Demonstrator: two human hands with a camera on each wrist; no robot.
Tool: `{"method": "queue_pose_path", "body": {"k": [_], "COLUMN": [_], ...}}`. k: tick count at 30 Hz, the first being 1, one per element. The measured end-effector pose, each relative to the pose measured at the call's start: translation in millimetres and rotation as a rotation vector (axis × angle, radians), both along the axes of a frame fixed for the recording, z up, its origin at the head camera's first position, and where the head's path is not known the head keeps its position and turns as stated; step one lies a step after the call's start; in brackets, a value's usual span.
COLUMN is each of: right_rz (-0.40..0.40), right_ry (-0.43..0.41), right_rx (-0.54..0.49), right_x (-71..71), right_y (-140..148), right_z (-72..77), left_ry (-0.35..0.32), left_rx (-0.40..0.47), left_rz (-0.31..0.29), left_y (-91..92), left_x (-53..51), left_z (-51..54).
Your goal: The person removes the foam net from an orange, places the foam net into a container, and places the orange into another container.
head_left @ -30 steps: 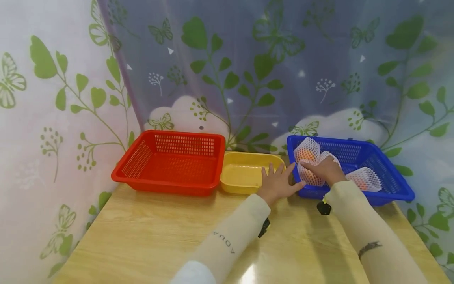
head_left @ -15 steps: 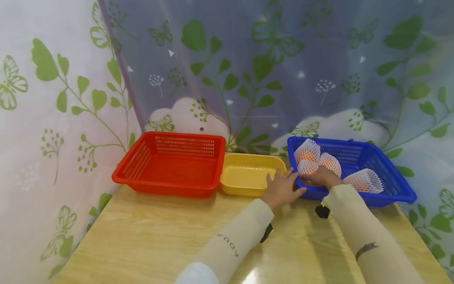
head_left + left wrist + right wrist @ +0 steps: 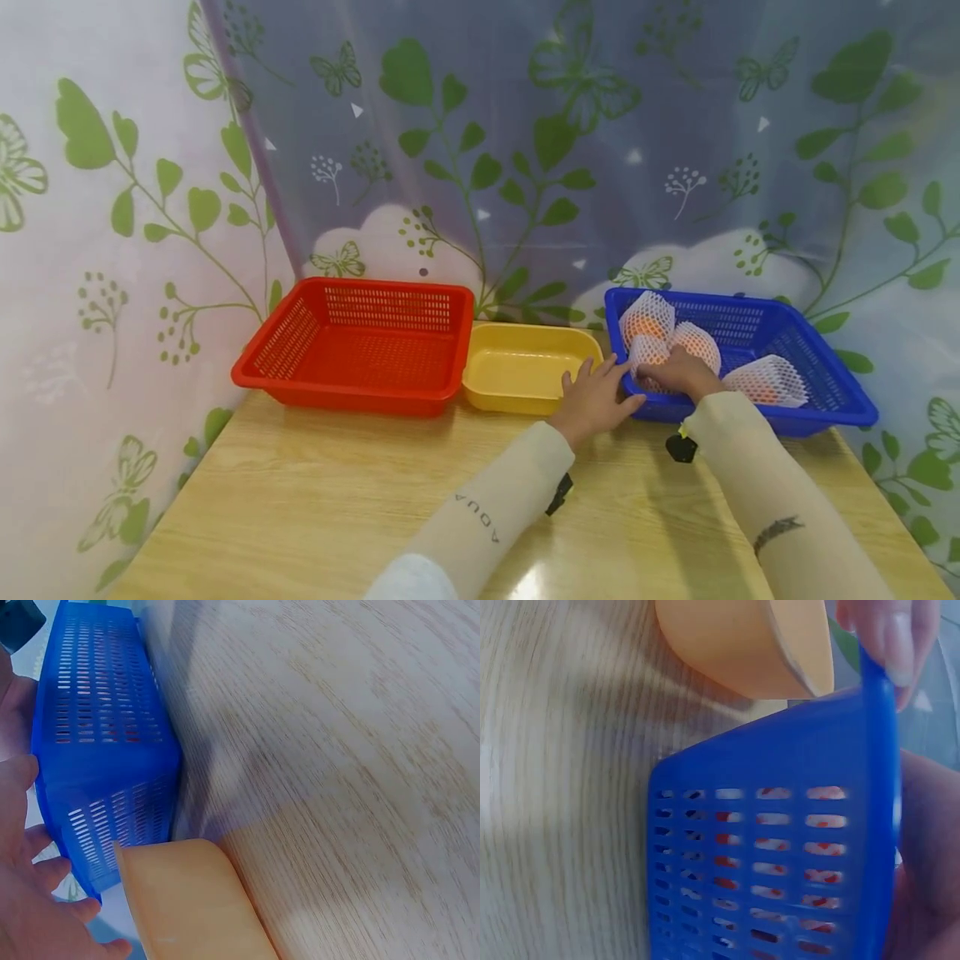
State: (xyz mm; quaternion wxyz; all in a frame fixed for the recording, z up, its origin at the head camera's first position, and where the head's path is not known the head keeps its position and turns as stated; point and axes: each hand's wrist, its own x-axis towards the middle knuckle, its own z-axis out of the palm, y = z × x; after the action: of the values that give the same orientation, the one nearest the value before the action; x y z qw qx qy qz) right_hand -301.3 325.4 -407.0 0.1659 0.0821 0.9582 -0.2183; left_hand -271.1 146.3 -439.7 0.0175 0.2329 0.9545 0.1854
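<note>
Nearest, the sleeves reach in over the tabletop. The left hand has moved right in the last second, from beside the yellow tray to the rim of the blue basket, fingers loosely spread and touching it near the left corner. The right hand has dropped lower and nearer, against the near left fruit in its white net; its fingers are partly hidden, so I cannot tell whether they grip. That move uncovers the middle fruit, so attention seems to have passed to the nearer one. The far left fruit lies behind, also in the basket
</note>
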Motion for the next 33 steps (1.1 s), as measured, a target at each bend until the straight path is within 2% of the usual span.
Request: {"method": "queue_pose_path", "body": {"k": [7, 16, 19, 24, 26, 33], "right_rz": [-0.003, 0.013, 0.03, 0.059, 0.068, 0.09], "right_ry": [0.032, 0.114, 0.159, 0.247, 0.287, 0.445], "right_rx": [-0.084, -0.071, -0.063, -0.046, -0.048, -0.108], "right_x": [3.0, 14.0, 18.1, 31.6, 37.6, 53.9], "right_y": [2.4, 4.2, 3.7, 0.5, -1.4, -10.2], "right_z": [8.6, 18.1, 19.1, 25.7, 28.9, 33.2], "left_ry": [-0.048, -0.06, -0.072, -0.097, -0.114, -0.171], "left_rx": [0.027, 0.053, 0.151, 0.412, 0.484, 0.593], "left_rz": [0.018, -0.013, -0.004, 0.039, 0.046, -0.012], "left_y": [0.4, 0.0, -1.1, -5.1, -7.3, -12.0], "left_x": [-0.2, -1.2, -3.9, -12.2, -15.0, -18.8], "left_z": [-1.0, -1.1, -2.8, -8.8, -9.7, -3.7]}}
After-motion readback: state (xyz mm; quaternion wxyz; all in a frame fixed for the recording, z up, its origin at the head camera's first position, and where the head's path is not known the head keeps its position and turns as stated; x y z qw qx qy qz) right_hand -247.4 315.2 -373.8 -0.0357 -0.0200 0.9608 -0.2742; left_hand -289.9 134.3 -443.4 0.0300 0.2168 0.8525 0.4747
